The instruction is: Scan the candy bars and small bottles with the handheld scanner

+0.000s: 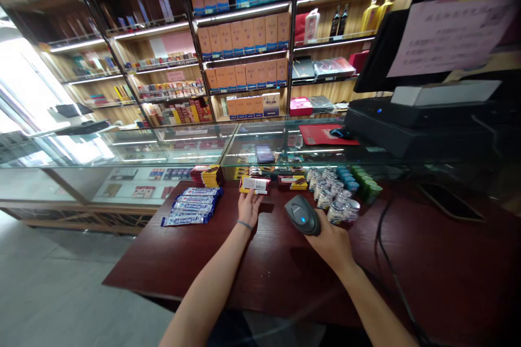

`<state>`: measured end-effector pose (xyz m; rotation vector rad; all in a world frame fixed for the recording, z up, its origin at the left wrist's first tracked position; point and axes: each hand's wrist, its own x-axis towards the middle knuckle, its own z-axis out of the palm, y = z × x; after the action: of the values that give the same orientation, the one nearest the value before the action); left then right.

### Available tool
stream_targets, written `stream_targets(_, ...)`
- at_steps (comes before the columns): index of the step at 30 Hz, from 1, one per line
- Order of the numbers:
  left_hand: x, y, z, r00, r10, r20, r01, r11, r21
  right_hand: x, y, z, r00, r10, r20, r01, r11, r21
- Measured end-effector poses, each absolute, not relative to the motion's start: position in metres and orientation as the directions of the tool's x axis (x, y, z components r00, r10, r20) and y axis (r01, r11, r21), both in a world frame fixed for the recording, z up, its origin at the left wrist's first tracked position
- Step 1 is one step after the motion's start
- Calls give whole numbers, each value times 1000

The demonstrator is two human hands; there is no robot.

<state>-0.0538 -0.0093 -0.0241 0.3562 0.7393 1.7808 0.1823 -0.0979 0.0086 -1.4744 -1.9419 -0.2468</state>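
Note:
Between its fingers and thumb, my left hand [249, 209] grips a flat yellow and dark red packet [254, 185], raised a little with its white barcode label up. My right hand [332, 239] is wrapped round a black barcode scanner [303, 215] with a small blue light on top; its head points toward the packet, some distance from it. Just right of the packet lies a short stack of similar packets [292, 182]. A taller stack [206, 175] stands to the left. Blue and white wrapped sticks [192, 206] lie in a row on the table's left.
The dark red wooden table [260, 276] backs onto a glass display counter [195, 143]. Several small cans [336, 211] and green packs [366, 187] stand right of the scanner. A phone [451, 201] and a black cable [391, 260] lie at the right. Shelves hold boxes [244, 35].

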Motion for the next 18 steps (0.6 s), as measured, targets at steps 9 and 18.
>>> stream_targets(9,-74,-6,3,-508,862,-9,-505,-290,813,184,-100,10,-79,777,624,914,306,-265)
stream_targets(18,-191,-28,72,-682,400,612,406,-489,772,189,-99,3,-76,761,644,925,295,-239)
